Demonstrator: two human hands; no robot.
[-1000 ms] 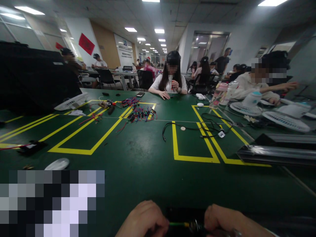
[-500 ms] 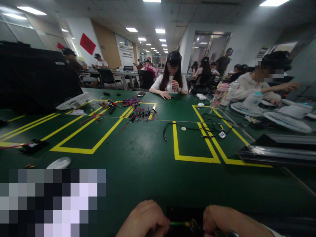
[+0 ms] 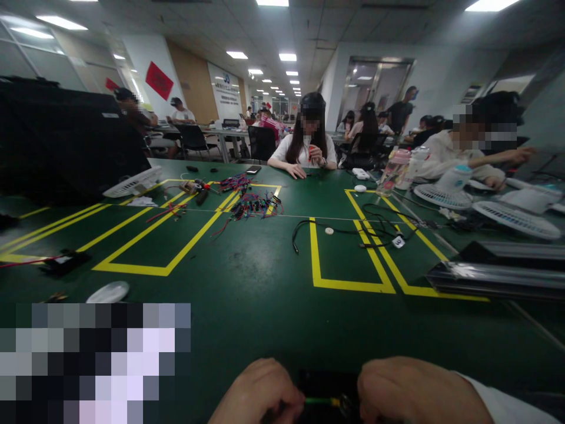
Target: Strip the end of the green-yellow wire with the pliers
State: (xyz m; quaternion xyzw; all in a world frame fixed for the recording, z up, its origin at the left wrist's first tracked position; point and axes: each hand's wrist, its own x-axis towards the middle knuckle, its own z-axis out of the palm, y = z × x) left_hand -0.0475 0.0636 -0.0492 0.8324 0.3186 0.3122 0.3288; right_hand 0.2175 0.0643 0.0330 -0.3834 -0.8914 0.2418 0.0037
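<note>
Roughly a clock face over the desk (image 3: 247, 321), read left to right. Black case (image 3: 66, 141) at 10 o'clock; black part (image 3: 64, 262) with a red lead, a little under 9; white dish (image 3: 108, 292) at 8. Wire heap (image 3: 256, 203) near the centre, loose ends splayed.

Left hand (image 3: 260, 391) at 6: knuckles up, fingers curled, thumb and forefinger seemingly pinched on the left end of the green wire (image 3: 318, 401). Wire lies at half past 5, straight across the gap between the hands; yellow piece (image 3: 335, 403) at its right end, a dim ring (image 3: 346, 405) just beside that. All over a dark base (image 3: 326, 381); cannot tell whether touching it.

Right hand (image 3: 406, 388) between 4 and 5: curled over, close by the ring, white sleeve (image 3: 498, 394) behind. Its fingertips are hidden; cannot tell how far closed it is or what it has.

Handling, my judgement: pinch near the yellow piece, wire straight but never taut; one hand best steadies while the other works. Poor light on the ring; tilting the base up should help. Knuckles mask the work, so lower wrists would suit.

Fan (image 3: 444, 196) at 3, wrapped strip (image 3: 494, 271) a shade lower, both well apart from the hands.
</note>
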